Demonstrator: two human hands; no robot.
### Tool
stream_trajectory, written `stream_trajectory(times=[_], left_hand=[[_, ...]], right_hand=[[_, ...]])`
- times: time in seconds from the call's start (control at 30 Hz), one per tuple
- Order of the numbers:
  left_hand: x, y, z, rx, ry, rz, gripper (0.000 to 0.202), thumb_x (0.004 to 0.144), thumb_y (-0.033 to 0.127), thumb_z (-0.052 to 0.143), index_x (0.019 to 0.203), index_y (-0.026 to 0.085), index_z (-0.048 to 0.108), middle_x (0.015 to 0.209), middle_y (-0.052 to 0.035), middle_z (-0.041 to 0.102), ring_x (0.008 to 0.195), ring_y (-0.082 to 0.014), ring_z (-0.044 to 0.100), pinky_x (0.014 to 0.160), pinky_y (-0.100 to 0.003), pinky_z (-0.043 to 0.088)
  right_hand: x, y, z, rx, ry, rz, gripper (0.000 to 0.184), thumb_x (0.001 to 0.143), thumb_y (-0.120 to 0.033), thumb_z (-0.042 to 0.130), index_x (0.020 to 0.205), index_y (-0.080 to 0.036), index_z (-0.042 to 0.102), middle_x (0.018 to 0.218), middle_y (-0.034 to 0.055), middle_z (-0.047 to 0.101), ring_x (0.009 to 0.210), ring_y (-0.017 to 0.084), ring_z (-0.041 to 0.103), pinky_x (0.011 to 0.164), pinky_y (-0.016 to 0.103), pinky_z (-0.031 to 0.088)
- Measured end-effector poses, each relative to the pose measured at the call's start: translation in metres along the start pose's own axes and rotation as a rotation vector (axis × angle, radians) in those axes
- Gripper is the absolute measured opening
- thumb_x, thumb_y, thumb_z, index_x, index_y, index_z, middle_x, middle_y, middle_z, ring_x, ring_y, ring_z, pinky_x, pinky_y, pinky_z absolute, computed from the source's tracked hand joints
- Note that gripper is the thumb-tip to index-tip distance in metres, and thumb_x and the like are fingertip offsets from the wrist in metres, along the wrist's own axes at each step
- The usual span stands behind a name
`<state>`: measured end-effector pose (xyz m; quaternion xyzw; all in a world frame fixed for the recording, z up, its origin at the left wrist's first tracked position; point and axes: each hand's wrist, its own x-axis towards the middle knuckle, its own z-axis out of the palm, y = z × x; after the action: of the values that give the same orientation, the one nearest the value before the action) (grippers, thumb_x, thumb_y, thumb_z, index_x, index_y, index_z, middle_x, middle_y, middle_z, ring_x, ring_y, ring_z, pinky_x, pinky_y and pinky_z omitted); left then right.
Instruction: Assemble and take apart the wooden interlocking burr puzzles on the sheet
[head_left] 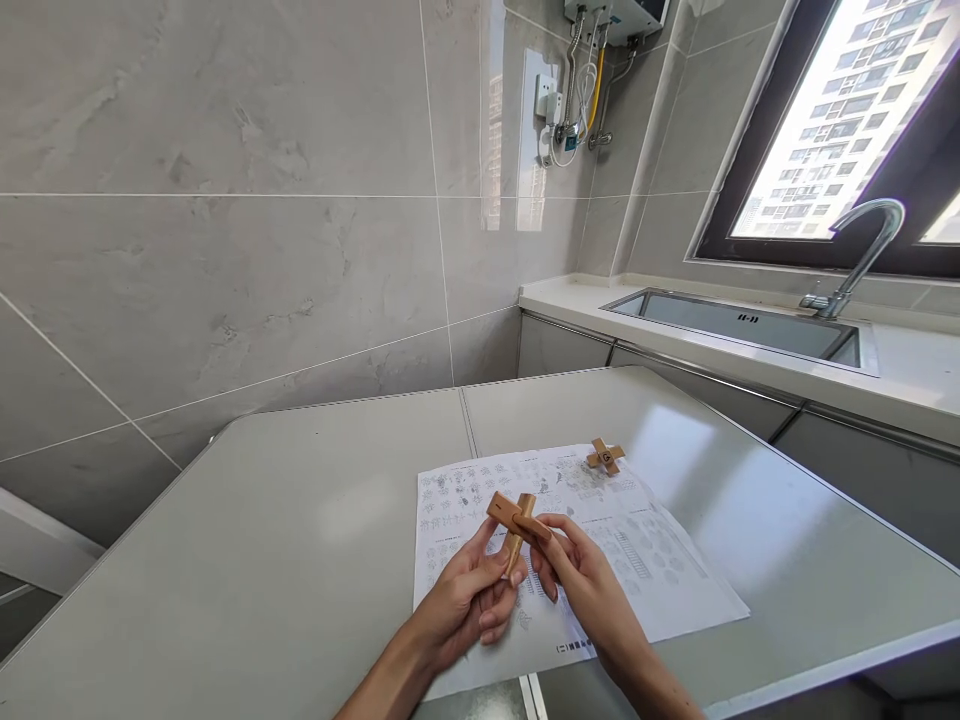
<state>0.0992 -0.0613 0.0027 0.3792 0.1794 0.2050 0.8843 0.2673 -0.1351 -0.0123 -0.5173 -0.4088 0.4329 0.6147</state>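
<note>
My left hand [474,598] and my right hand [581,568] meet above the printed paper sheets, both closed on a crossed wooden puzzle [504,511]. Its flat, light-brown bars cross each other, and a small slot shows at one bar's end. The left thumb and fingers grip the lower end of the upright bar. At the right-hand end of the crossing bar, the right fingers pinch the wood; some of their grip is hidden. Farther back, a second wooden cross [605,457] with a dark mark at its middle lies on the paper, apart from both hands.
Printed sheets [667,610] with small drawings lie on the pale table [300,560]. A tiled wall [285,290] stands behind. Along the right runs a counter [559,292] with a sink [735,318] and curved faucet [862,255] under a window.
</note>
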Motion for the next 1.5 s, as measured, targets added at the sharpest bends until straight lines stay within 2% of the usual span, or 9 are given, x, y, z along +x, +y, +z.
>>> stream_trajectory(times=[0.1, 0.17, 0.3, 0.37, 0.73, 0.9, 1.03, 1.23, 1.5], left_hand=[[0.003, -0.002, 0.0, 0.016, 0.098, 0.046, 0.071, 0.094, 0.039, 0.079, 0.154, 0.026, 0.043, 0.09, 0.001, 0.065, 0.042, -0.0023, 0.042, 0.037, -0.016, 0.037], [0.006, -0.005, -0.001, 0.021, 0.143, 0.07, 0.061, 0.093, 0.04, 0.08, 0.144, 0.024, 0.051, 0.091, 0.0008, 0.065, 0.042, -0.0023, 0.043, 0.037, -0.016, 0.037], [0.008, -0.007, -0.004, -0.002, 0.131, 0.076, 0.042, 0.086, 0.042, 0.087, 0.113, 0.016, 0.066, 0.089, 0.0018, 0.062, 0.042, 0.0002, 0.039, 0.035, -0.016, 0.033], [0.008, -0.006, -0.005, -0.013, 0.121, 0.065, 0.04, 0.085, 0.041, 0.088, 0.108, 0.016, 0.067, 0.088, 0.0024, 0.061, 0.042, 0.0014, 0.036, 0.035, -0.014, 0.031], [0.005, -0.002, -0.008, -0.036, 0.102, -0.016, 0.037, 0.087, 0.034, 0.087, 0.111, 0.013, 0.068, 0.08, 0.0017, 0.059, 0.044, 0.0008, 0.023, 0.038, -0.012, 0.033], [0.01, -0.004, -0.008, -0.02, 0.101, -0.033, 0.036, 0.088, 0.033, 0.087, 0.11, 0.012, 0.068, 0.078, 0.0021, 0.06, 0.044, 0.0007, 0.019, 0.039, -0.011, 0.037], [0.013, -0.006, -0.007, -0.001, 0.096, -0.038, 0.036, 0.088, 0.035, 0.087, 0.107, 0.013, 0.067, 0.076, 0.0034, 0.059, 0.043, 0.001, 0.018, 0.04, -0.011, 0.042], [0.013, -0.009, -0.006, 0.04, 0.088, -0.052, 0.039, 0.087, 0.044, 0.086, 0.091, 0.012, 0.064, 0.079, 0.0013, 0.061, 0.042, 0.0009, 0.026, 0.042, -0.015, 0.051], [0.01, -0.008, -0.004, 0.066, 0.093, -0.019, 0.038, 0.088, 0.044, 0.085, 0.093, 0.013, 0.063, 0.084, -0.0005, 0.066, 0.041, 0.0011, 0.027, 0.039, -0.015, 0.049]], right_hand=[[0.002, 0.003, -0.001, -0.012, 0.077, -0.023, 0.056, 0.097, -0.072, 0.06, 0.113, -0.019, 0.062, 0.071, -0.0001, 0.063, 0.053, 0.013, 0.046, 0.054, 0.027, 0.039], [0.003, 0.007, -0.002, -0.013, 0.087, -0.033, 0.055, 0.097, -0.072, 0.06, 0.115, -0.019, 0.061, 0.075, 0.001, 0.064, 0.053, 0.012, 0.047, 0.053, 0.027, 0.038], [0.004, 0.012, -0.001, -0.016, 0.072, -0.049, 0.051, 0.098, -0.069, 0.061, 0.113, -0.021, 0.061, 0.077, 0.0003, 0.064, 0.051, 0.01, 0.042, 0.05, 0.026, 0.033], [0.004, 0.013, -0.002, -0.01, 0.056, -0.042, 0.049, 0.098, -0.069, 0.061, 0.11, -0.021, 0.061, 0.076, -0.0002, 0.063, 0.05, 0.009, 0.039, 0.049, 0.025, 0.029], [0.007, 0.005, -0.018, 0.024, -0.148, 0.049, 0.051, 0.096, -0.07, 0.064, 0.108, -0.021, 0.058, 0.067, -0.0055, 0.053, 0.05, 0.007, 0.028, 0.049, 0.024, 0.017], [0.015, 0.005, -0.033, 0.031, -0.264, 0.098, 0.052, 0.093, -0.072, 0.066, 0.104, -0.022, 0.054, 0.068, -0.0064, 0.056, 0.048, 0.006, 0.028, 0.048, 0.022, 0.018], [0.016, 0.007, -0.035, 0.041, -0.339, 0.098, 0.05, 0.096, -0.07, 0.064, 0.103, -0.022, 0.052, 0.068, -0.0072, 0.058, 0.044, 0.004, 0.027, 0.046, 0.021, 0.017], [0.008, 0.008, -0.034, 0.034, -0.335, 0.103, 0.049, 0.098, -0.07, 0.061, 0.106, -0.021, 0.055, 0.071, -0.0056, 0.06, 0.046, 0.006, 0.039, 0.049, 0.022, 0.024], [0.002, -0.009, -0.028, 0.062, -0.336, 0.151, 0.053, 0.097, -0.07, 0.061, 0.098, -0.017, 0.064, 0.078, -0.0021, 0.061, 0.048, 0.006, 0.037, 0.053, 0.025, 0.025]])
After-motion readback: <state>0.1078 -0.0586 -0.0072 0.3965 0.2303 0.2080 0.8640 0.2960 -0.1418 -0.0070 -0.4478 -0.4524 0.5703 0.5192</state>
